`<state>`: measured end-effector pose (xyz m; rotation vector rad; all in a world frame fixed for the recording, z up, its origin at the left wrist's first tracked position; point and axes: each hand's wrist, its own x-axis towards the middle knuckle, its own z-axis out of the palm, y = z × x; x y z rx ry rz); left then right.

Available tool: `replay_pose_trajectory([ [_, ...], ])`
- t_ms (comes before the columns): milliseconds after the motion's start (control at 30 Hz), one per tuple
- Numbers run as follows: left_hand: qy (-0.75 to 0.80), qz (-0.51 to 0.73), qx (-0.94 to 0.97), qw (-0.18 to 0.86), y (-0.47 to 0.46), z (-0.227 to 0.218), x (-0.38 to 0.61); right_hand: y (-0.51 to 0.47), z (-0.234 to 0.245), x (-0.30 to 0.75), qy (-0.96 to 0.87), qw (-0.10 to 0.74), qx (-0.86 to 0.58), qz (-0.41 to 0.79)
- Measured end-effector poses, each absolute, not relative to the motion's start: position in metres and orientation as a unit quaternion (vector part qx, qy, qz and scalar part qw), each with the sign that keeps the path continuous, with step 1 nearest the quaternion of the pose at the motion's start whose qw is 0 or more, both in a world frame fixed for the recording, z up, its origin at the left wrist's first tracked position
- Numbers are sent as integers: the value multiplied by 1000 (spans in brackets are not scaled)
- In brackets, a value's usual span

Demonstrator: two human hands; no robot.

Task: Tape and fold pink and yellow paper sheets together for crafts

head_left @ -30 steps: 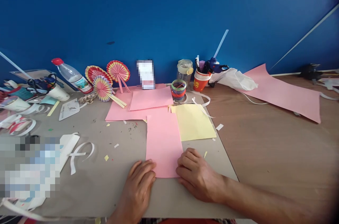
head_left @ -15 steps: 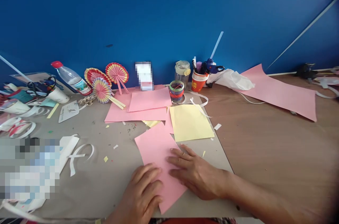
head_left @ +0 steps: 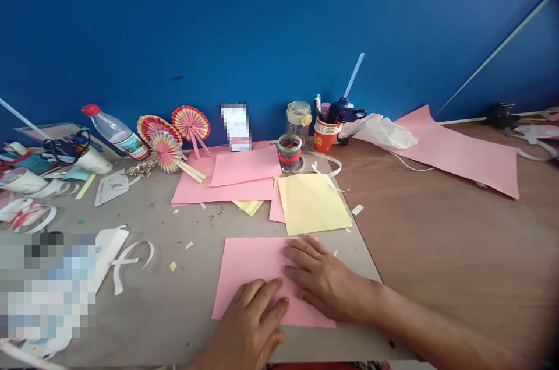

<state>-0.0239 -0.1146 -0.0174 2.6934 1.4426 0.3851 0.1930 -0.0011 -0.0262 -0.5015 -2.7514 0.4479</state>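
A pink sheet of paper (head_left: 248, 262) lies on the grey table mat in front of me, its long edges running roughly left to right. My left hand (head_left: 257, 320) rests on its lower middle with the fingers stretched out. On the right part of the same sheet, my right hand (head_left: 327, 279) lies flat, fingers spread, hiding the sheet's right edge. Just beyond my right fingertips is a yellow sheet of paper (head_left: 314, 204). Further back, more pink paper (head_left: 247, 166) is stacked in overlapping pieces.
Pleated paper fans (head_left: 191, 123) stand by a red-capped bottle (head_left: 120, 134) at the back. A tape stack (head_left: 289, 151), a clear jar (head_left: 299, 117) and an orange paper cup (head_left: 325, 136) with pens are behind. White strips (head_left: 126, 261) and small scraps lie on the mat (head_left: 161, 312).
The pink sheet under my hands has turned from a slanted position to lying nearly square to me. My left hand has shifted right, closer to my right hand.
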Motion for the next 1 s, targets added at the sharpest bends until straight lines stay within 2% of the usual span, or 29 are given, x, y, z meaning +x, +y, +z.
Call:
replay_pose_trajectory([
  [167,466,97,879,-1,-106,-18,-38,1,-23,195,-965,133,-161,160],
  [300,452,84,888,-2,-103,-23,-47,10,-21,198,-946,196,-197,170],
  [433,439,82,894,30,-92,-17,-54,33,-27,205,-903,272,-317,97],
  [533,454,131,880,55,-71,-13,-62,47,-32,211,-894,245,-368,68],
  [700,476,175,860,58,-32,-25,-68,55,-35,210,-904,215,-367,47],
  [1000,483,297,822,52,-25,-41,-68,46,-20,199,-849,378,-368,-14],
])
